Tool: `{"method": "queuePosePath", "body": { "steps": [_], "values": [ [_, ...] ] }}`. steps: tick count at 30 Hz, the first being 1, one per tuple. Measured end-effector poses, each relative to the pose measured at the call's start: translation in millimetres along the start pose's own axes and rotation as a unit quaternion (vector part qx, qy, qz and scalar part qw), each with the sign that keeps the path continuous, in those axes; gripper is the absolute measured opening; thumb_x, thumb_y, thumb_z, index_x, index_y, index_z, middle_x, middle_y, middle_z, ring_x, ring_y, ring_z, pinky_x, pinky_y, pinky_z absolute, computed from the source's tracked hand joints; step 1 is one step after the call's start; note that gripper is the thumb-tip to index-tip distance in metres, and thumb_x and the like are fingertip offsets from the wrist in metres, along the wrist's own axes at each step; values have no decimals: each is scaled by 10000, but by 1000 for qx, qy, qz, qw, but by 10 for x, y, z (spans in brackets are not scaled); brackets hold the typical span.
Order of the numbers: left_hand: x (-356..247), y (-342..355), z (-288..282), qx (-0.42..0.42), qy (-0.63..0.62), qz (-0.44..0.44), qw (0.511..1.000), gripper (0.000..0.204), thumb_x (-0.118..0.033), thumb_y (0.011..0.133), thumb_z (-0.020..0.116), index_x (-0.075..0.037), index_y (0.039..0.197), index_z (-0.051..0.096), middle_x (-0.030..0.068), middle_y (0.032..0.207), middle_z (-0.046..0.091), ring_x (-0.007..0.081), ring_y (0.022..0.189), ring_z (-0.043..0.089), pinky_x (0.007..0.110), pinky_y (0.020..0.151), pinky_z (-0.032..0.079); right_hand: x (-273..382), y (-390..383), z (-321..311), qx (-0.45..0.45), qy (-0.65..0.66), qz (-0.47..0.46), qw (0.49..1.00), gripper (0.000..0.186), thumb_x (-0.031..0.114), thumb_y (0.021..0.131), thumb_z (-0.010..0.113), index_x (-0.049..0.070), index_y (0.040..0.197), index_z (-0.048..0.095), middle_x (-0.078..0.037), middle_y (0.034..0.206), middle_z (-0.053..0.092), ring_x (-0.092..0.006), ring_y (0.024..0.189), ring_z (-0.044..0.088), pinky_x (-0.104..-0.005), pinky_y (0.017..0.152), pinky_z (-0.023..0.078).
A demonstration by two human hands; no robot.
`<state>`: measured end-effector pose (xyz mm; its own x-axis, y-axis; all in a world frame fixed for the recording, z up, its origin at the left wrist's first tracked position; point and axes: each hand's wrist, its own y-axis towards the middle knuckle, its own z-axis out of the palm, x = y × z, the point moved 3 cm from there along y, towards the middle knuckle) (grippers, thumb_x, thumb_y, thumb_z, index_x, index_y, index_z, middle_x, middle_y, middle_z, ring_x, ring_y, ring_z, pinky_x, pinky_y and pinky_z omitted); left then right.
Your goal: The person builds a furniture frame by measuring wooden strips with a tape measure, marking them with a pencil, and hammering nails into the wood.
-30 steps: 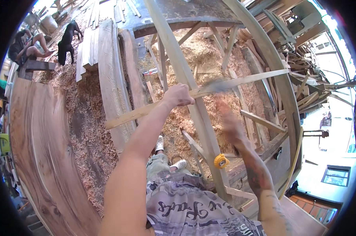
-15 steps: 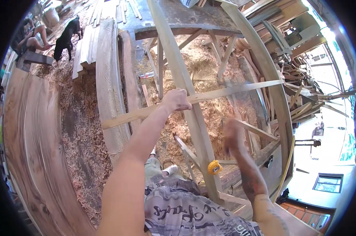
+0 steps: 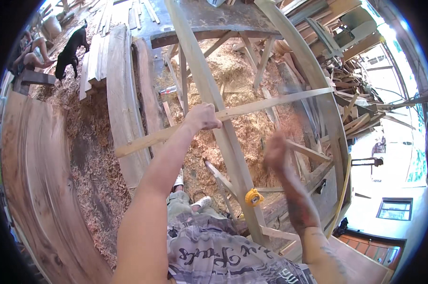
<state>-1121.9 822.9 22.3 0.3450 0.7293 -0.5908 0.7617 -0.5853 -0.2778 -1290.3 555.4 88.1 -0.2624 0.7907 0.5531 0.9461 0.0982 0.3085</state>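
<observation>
My left hand is closed on a pale wooden strip, where it crosses a long wooden beam. The strip lies crosswise, reaching the right-hand beam. My right hand is below the strip, right of the middle beam, fingers curled and smeared by motion; a faint blurred shape above it seems to be something held, too unclear to name. A yellow tape measure sits on the middle beam near my body.
Wide planks and stacked boards lie left among shavings. A black dog stands near a seated person at upper left. Offcuts are piled right. Short braces join the frame.
The view has shifted slightly, so the scene sits further left. My left hand stays on the strip. My right hand and the blurred shape above it keep moving beside the middle beam.
</observation>
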Motion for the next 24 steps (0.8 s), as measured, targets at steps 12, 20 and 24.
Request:
{"method": "queuePosePath", "body": {
  "steps": [12, 20, 24],
  "values": [
    [202, -71, 208, -222, 49, 67, 972, 746, -381, 715, 800, 43, 1273, 545, 253, 1134, 634, 382, 1010, 666, 483, 855, 564, 754, -1067, -795, -117, 230, 369, 893, 309, 285, 1001, 580, 13, 856, 592, 12, 608, 457, -91, 571, 418, -320, 493, 352],
    [-1249, -1931, 1792, -26, -60, 193, 979, 814, -547, 766, 781, -130, 1408, 505, 211, 1091, 646, 400, 943, 673, 462, 759, 557, 866, -3258, -238, -172, 155, 480, 846, 339, 305, 1008, 591, 35, 804, 575, -8, 559, 478, -83, 479, 443, -286, 439, 358],
    [-1641, -1905, 2157, 37, -14, 128, 991, 876, -557, 808, 736, -168, 1494, 354, 230, 1127, 637, 424, 926, 676, 480, 739, 559, 957, -3521, -258, -210, 282, 538, 766, 366, 323, 1025, 565, 73, 758, 535, 17, 548, 510, -79, 382, 459, -262, 343, 344]
  ]
}}
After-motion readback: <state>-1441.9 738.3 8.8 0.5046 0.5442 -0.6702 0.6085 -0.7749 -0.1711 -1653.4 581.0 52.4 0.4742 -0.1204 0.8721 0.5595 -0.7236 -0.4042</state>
